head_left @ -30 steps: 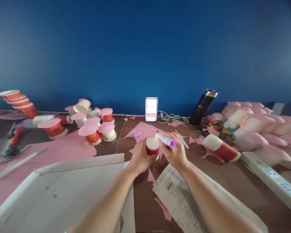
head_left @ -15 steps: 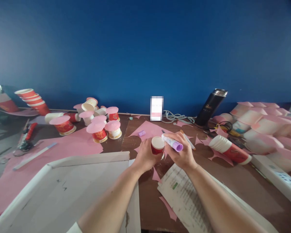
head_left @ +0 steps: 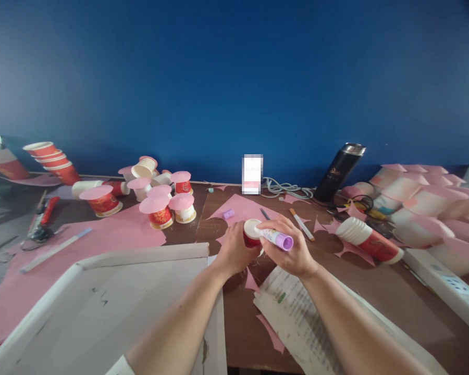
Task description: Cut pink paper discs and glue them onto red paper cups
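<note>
My left hand (head_left: pixel 233 249) is wrapped round a red paper cup (head_left: pixel 252 229), which stands upside down with its pale base facing up. In my right hand (head_left: pixel 297 256) is a white and purple glue stick (head_left: pixel 275 238), tilted, its far end at the cup's base. My fingers partly hide the cup's side and the tip of the stick. Behind the cup, a small purple cap (head_left: pixel 229 214) lies on a sheet of pink paper (head_left: pixel 240 204). A pen (head_left: pixel 301 224) with an orange end rests just beyond my right hand.
Red cups topped with pink discs (head_left: pixel 156 213) stand at left. A white box lid (head_left: pixel 140 312) is in front, with printed paper (head_left: pixel 293 307) to its right. A black flask (head_left: pixel 338 174), nested cups (head_left: pixel 369 242), a power strip (head_left: pixel 449 286) and piled cups (head_left: pixel 426 208) occupy the right.
My right hand has shifted slightly left, bringing the glue stick from beside the cup onto its base. My left hand still holds the cup in about the same spot.
</note>
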The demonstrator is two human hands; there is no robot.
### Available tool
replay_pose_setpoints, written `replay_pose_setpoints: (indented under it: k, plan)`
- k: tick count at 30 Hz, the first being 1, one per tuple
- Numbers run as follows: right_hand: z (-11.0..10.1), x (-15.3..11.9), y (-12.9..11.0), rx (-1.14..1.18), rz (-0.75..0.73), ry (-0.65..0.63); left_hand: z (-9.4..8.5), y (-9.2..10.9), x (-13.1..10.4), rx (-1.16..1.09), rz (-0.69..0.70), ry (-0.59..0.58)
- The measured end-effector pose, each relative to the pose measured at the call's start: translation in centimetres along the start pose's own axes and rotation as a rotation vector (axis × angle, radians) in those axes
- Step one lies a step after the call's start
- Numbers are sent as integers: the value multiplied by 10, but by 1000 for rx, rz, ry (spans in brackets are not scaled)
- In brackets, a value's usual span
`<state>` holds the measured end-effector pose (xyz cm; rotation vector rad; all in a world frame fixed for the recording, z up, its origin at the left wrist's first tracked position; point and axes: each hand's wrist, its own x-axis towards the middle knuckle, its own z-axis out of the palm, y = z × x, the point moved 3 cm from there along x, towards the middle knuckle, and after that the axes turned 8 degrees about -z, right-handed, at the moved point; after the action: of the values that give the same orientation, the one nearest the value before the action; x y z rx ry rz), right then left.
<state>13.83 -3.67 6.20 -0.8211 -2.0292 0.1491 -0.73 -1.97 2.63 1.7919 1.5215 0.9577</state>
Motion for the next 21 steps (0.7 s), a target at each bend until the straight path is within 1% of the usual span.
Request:
replay_pose_setpoints:
  k: [2, 3, 5, 7, 8, 10, 14, 17, 21]
  plan:
    - [0, 0, -1, 104, 38, 6, 1, -1, 0, 1, -4, -3]
    - [0, 0, -1, 161, 67, 29, 1, -1, 0, -1, 0, -5]
    - [0, 0, 2, 269, 157, 126, 2, -2, 1, -7, 4, -2]
    - [-1, -1, 7, 334, 264, 252, 2, -4, 1, -15, -5, 4]
    - [-1, -2, 9, 345, 301, 294, 2, -4, 1, -18, -12, 5]
    - [0, -1, 12, 322, 322, 331, 2, -4, 0, -20, -19, 5]
    - [0, 1, 9, 168, 254, 294, 1, -3, 0, -10, -2, -5]
    - [0, 2, 6, 15, 233, 257, 1, -3, 1, 1, -2, -7]
    - [4, 5, 4, -124, 165, 166, 2, -3, 1, 8, 39, 3]
